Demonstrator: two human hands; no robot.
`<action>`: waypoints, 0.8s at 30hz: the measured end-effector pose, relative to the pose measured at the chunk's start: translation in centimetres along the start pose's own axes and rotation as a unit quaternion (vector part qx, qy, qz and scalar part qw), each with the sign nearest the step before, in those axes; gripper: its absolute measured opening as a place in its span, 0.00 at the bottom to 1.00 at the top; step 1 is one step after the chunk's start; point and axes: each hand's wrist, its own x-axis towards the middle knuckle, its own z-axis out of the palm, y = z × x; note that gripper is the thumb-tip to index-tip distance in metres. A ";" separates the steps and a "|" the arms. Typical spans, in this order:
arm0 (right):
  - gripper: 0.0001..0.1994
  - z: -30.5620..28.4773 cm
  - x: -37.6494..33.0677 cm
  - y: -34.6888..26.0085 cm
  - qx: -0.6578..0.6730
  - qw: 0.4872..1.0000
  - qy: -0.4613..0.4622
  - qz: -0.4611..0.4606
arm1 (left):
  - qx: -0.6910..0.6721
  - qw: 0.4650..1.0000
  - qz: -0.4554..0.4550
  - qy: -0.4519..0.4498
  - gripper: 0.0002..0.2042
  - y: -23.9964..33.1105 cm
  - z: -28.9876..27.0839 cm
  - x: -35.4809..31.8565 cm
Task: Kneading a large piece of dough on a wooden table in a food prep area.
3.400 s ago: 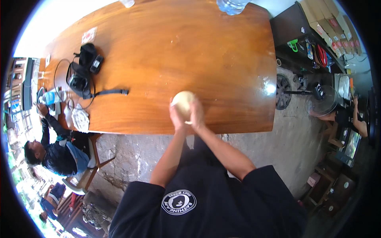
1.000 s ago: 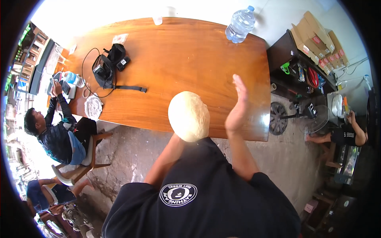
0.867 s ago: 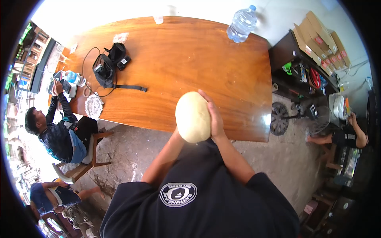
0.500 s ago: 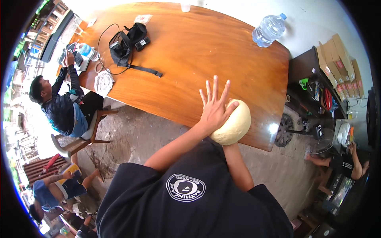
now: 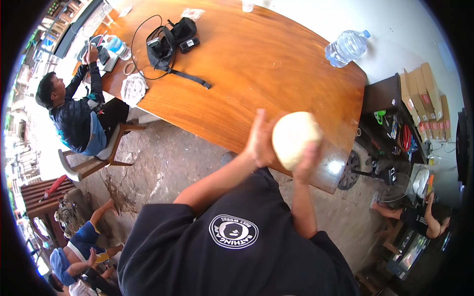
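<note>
A pale, rounded ball of dough (image 5: 292, 138) is held up in the air between both hands, above the near edge of the wooden bench (image 5: 256, 74) and not resting on it. The left hand (image 5: 260, 140) presses flat against the ball's left side, fingers stretched upward and blurred. The right hand (image 5: 307, 160) cups the ball from below and to the right, its fingers curled against the underside, so the dough is clasped between the two palms. Both forearms rise from a black T-shirt (image 5: 237, 246) with a round white print on the chest. Beyond the dough the bench top spreads out in warm orange-brown wood, with a bright glare spot near its right corner. Far across it lies a black bag (image 5: 165, 42) with a strap and a cable looping around it, and at the far right edge a clear plastic water bottle (image 5: 345, 47) lies on its side. At the left end of the bench a seated person (image 5: 79, 116) in dark clothes leans on the top, on a wooden chair (image 5: 94, 160). To the right stands a dark shelf with cardboard boxes (image 5: 422, 98), and a floor fan (image 5: 390, 182) stands below on the rough stone floor (image 5: 158, 163).
</note>
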 end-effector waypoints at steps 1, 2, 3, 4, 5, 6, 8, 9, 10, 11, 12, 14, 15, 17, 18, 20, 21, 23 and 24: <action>0.33 0.8 -0.3 0.5 -0.252 0.947 -0.114 -0.165 | -0.029 0.998 0.010 -0.061 0.32 -1.2 -0.5 0.7; 0.33 1.6 -0.4 -0.1 -0.305 0.921 -0.177 -0.167 | -0.128 0.980 -0.032 -0.146 0.31 -0.9 -1.7 0.5; 0.34 2.4 -0.3 -0.9 -0.356 0.888 -0.237 -0.171 | -0.222 0.944 -0.071 -0.231 0.30 -0.6 -3.0 0.3; 0.32 2.8 -0.4 -1.2 -0.350 0.879 -0.293 -0.137 | -0.260 0.948 -0.067 -0.172 0.25 -1.5 -5.1 1.1; 0.32 3.0 -0.4 -1.5 -0.348 0.878 -0.300 -0.135 | -0.264 0.947 -0.062 -0.170 0.25 -1.6 -5.4 0.7; 0.31 3.2 -0.1 -1.7 -0.335 0.874 -0.342 -0.082 | -0.277 0.943 -0.060 -0.176 0.24 -1.6 -5.7 0.3; 0.27 3.6 0.0 -2.7 -0.335 0.851 -0.403 -0.022 | -0.281 0.939 -0.057 -0.187 0.23 -1.4 -6.2 0.2; 0.27 3.7 0.0 -3.2 -0.330 0.848 -0.413 -0.023 | -0.285 0.939 -0.046 -0.185 0.23 -1.4 -6.5 0.2; 0.26 3.8 -0.1 -3.8 -0.350 0.829 -0.435 -0.027 | -0.291 0.931 -0.044 -0.216 0.23 -1.4 -6.9 0.2; 0.26 3.6 0.0 -4.4 -0.373 0.809 -0.453 -0.030 | -0.297 0.921 -0.046 -0.248 0.23 -1.1 -6.5 -0.1; 0.26 3.5 0.3 -5.0 -0.371 0.807 -0.459 -0.031 | -0.285 0.931 -0.084 -0.211 0.26 -0.7 -5.9 -0.2; 0.26 3.2 0.9 -6.0 -0.387 0.778 -0.494 -0.013 | -0.282 0.919 -0.080 -0.263 0.28 0.5 -5.7 -0.2; 0.26 3.4 1.0 -6.4 -0.384 0.777 -0.499 -0.014 | -0.274 0.905 -0.083 -0.316 0.30 1.0 -5.5 -0.4; 0.26 3.6 1.0 -6.9 -0.400 0.780 -0.480 -0.010 | -0.309 0.893 -0.089 -0.316 0.33 1.2 -5.3 -0.6; 0.27 3.5 0.8 -6.5 -0.386 0.793 -0.471 -0.016 | -0.300 0.898 -0.071 -0.315 0.33 1.2 -5.5 -0.5; 0.27 3.5 0.5 -5.3 -0.304 0.853 -0.422 -0.052 | -0.299 0.909 -0.037 -0.286 0.33 1.3 -5.1 -0.9; 0.28 3.4 0.5 -5.0 -0.218 0.902 -0.363 -0.085 | -0.301 0.910 -0.032 -0.285 0.33 1.2 -5.4 -1.0; 0.30 2.8 1.3 -4.9 -0.291 0.883 -0.336 -0.153 | -0.283 0.922 -0.017 -0.263 0.31 1.0 -6.5 -0.8; 0.30 2.6 1.9 -4.7 -0.245 0.919 -0.293 -0.095 | -0.314 0.911 -0.020 -0.265 0.29 0.8 -7.0 -0.8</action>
